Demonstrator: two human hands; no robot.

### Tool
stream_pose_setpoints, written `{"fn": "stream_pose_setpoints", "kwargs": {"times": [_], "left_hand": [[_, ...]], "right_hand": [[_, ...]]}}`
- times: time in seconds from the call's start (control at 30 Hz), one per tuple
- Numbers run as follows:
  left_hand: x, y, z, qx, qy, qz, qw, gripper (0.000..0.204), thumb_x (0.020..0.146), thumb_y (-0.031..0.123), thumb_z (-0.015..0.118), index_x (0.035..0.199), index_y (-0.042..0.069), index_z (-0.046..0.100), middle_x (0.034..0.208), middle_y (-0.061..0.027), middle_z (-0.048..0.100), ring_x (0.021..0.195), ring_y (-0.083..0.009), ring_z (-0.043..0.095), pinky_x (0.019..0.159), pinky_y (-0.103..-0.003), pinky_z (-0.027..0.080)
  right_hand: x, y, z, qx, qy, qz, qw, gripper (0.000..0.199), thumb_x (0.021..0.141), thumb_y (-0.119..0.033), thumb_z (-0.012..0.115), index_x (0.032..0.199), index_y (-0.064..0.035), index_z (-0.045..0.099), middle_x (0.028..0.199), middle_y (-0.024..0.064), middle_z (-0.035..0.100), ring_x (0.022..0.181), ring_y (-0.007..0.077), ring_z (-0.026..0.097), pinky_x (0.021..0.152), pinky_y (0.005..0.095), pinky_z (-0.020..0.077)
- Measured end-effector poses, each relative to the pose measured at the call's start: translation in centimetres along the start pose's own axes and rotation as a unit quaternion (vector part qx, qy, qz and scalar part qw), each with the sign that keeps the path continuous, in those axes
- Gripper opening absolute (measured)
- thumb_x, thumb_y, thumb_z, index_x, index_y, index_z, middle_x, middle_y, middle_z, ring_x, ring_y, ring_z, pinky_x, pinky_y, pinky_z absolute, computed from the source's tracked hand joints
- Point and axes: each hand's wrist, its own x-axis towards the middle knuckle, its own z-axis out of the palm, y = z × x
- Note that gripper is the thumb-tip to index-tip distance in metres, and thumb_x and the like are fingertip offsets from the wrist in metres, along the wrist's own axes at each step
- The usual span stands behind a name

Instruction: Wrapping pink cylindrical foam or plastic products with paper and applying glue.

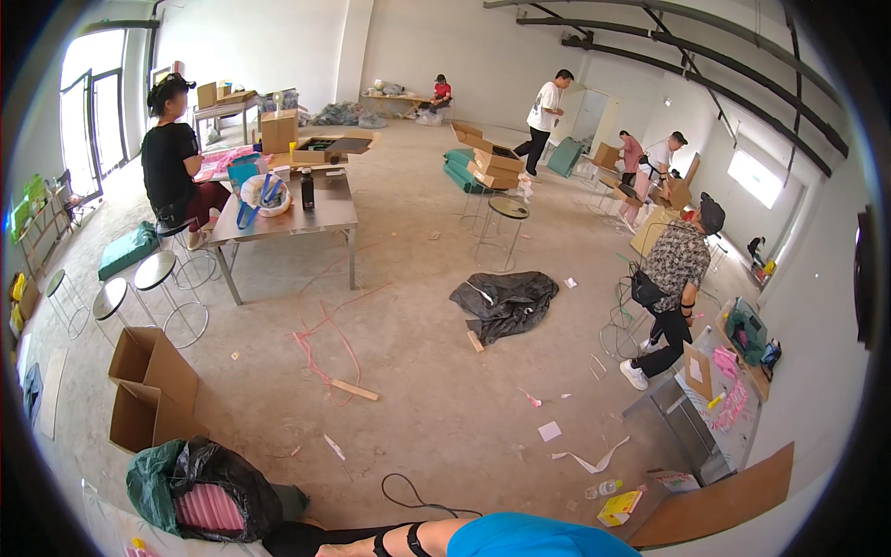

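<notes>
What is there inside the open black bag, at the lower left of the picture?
Inside the black bag, pink ridged items show at the opening. Whatever lies deeper is covered by these items and the bag's sides, so it cannot be seen.

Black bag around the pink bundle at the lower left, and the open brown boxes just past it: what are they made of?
The black bag is probably thin plastic: faintly shiny, crinkled surface. The brown boxes look like cardboard: matte, with flat, stiff walls and straight edges.
</notes>
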Motion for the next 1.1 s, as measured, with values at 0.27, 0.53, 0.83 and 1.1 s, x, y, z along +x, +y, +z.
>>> {"fn": "stream_pose_setpoints", "kwargs": {"times": [0.27,0.53,0.83,1.1], "left_hand": [[-0.1,-0.7,-1.7,0.087,0.193,-0.002,0.977,0.065,0.092,0.068,0.043,0.107,0.008,0.061,0.070,-0.0107,0.061,0.039,-0.0199,0.045,0.032,-0.033,0.037],[-1.2,-0.9,-2.9,0.160,0.233,-0.018,0.959,0.068,0.087,0.077,0.037,0.105,0.016,0.061,0.075,-0.0091,0.065,0.038,-0.0210,0.047,0.032,-0.033,0.036],[1.3,-1.2,0.4,0.050,0.433,0.071,0.897,0.067,0.089,0.074,0.038,0.109,0.014,0.061,0.090,-0.0105,0.067,0.050,-0.0222,0.053,0.038,-0.037,0.041],[-6.4,-2.5,-10.3,0.269,0.366,0.179,0.873,0.053,0.097,0.056,0.042,0.126,0.013,0.054,0.101,-0.0080,0.062,0.093,-0.0209,0.059,0.076,-0.038,0.054]], "right_hand": [[-1.3,-0.5,-0.5,0.015,0.019,0.012,1.000,0.046,0.093,-0.044,0.063,0.066,-0.0072,0.062,0.047,-0.0024,0.043,0.036,0.0094,0.036,0.036,0.0275,0.0265],[-0.9,-0.2,-0.5,0.013,0.020,0.011,1.000,0.045,0.094,-0.043,0.063,0.067,-0.0076,0.062,0.047,-0.0027,0.043,0.036,0.0092,0.036,0.036,0.0274,0.0265],[-0.8,-0.4,-0.3,-0.027,0.029,0.012,0.999,0.047,0.094,-0.045,0.061,0.067,-0.0068,0.061,0.047,-0.0009,0.044,0.037,0.0105,0.038,0.037,0.0280,0.0287],[-1.4,-0.8,-0.1,-0.060,0.038,0.036,0.997,0.053,0.095,-0.050,0.057,0.066,-0.0065,0.060,0.046,0.0013,0.045,0.034,0.0123,0.037,0.035,0.0288,0.0292]]}}
